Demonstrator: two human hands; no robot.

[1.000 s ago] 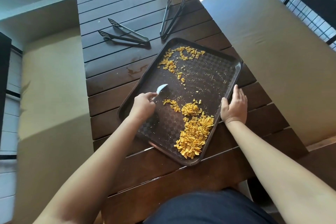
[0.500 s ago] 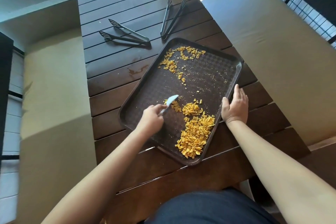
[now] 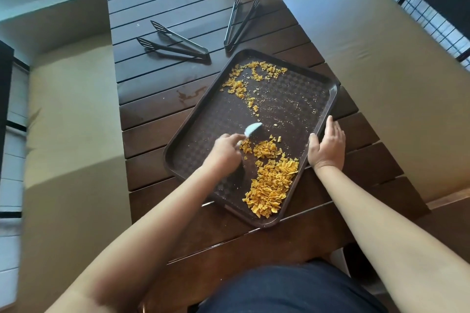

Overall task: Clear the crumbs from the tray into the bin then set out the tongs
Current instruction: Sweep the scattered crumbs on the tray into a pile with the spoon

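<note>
The left hand [image 3: 225, 151] pinches a small pale scraper [image 3: 252, 129], its blade angled up and away from the knuckles, just off the near heap of crumbs [image 3: 270, 180], which runs lengthwise from the blade back along the tray's near-right side. The far crumbs [image 3: 250, 76] lie well beyond the blade, toward the tray's [image 3: 333, 89] far corner, so the left hand looks better placed to reach them. The right hand [image 3: 326, 146] curls over the tray's right rim, steadying it; both tongs [image 3: 175, 43] lie on the table [image 3: 157, 99] beyond the tray.
</note>
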